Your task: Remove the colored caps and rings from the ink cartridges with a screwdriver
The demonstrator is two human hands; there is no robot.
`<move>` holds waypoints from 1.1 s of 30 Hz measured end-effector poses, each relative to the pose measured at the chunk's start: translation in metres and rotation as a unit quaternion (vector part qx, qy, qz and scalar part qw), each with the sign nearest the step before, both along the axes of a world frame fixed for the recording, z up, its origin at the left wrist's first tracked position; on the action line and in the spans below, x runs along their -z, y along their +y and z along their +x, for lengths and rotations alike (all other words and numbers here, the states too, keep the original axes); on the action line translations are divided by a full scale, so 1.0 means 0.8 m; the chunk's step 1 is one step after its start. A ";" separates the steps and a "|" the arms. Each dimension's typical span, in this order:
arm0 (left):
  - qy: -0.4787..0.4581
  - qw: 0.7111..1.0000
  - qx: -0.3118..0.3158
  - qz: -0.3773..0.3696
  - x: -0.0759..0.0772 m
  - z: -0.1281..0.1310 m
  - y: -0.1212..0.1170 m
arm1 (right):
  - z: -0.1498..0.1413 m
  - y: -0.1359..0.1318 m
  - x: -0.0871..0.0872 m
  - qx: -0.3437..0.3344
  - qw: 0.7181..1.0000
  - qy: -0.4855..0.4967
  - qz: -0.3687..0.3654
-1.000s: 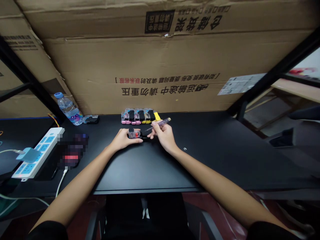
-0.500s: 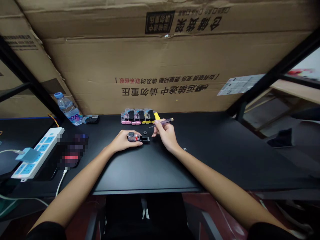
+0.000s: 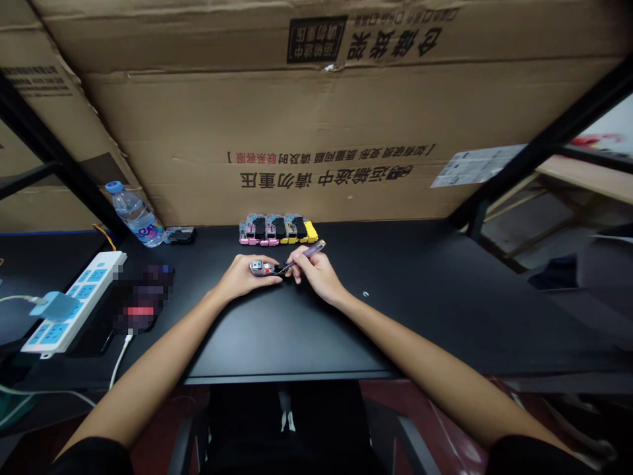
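Observation:
My left hand [image 3: 242,277] is closed around a small clear-and-black plastic device [image 3: 262,267] with a red spot, held low over the black tabletop. In my right hand [image 3: 319,274] is a slim screwdriver [image 3: 312,249] with a purplish handle, pinched between thumb and fingers. Its thin metal tip points down and left, meeting the black end of the device. My right fingers are close to that end and partly cover it. Behind my hands, several similar clear devices with pink and yellow ends [image 3: 277,229] stand in a row.
A water bottle [image 3: 136,214] and another dark device [image 3: 180,235] stand at the back left. Nearer lie a charging phone [image 3: 146,297] and a white power strip [image 3: 82,300]. A tiny white bit [image 3: 366,294] lies right of my right hand. Cardboard [image 3: 277,119] walls the back.
My right hand has moved left and slightly down, bringing the screwdriver tip to the device. The device is turned a little in my left hand. The small dark ring is out of sight.

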State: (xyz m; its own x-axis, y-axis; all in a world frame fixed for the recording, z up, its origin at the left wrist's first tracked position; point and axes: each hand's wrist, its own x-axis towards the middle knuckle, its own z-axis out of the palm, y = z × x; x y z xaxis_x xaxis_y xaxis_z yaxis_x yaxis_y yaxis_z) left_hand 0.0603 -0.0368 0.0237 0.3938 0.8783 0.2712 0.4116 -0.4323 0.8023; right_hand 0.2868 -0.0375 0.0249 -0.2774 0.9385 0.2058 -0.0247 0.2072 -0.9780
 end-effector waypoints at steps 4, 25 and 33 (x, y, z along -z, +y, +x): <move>0.010 1.000 -0.003 0.009 0.004 -0.001 0.002 | 0.000 -0.001 -0.001 0.006 1.000 -0.011 0.007; 0.030 0.998 0.009 0.046 0.004 -0.010 0.008 | 0.003 -0.006 0.002 0.051 0.997 -0.035 0.038; -0.053 0.995 -0.085 0.026 -0.014 -0.013 0.007 | 0.015 0.000 -0.005 0.087 0.988 -0.089 0.089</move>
State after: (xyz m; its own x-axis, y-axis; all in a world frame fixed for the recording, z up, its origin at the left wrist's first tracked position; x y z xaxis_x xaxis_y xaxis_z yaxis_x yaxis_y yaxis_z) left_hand 0.0499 -0.0315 0.0345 0.2072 0.9132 0.3510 0.3967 -0.4064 0.8231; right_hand 0.2991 -0.0377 0.0289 -0.1617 0.9282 0.3351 0.1962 0.3630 -0.9109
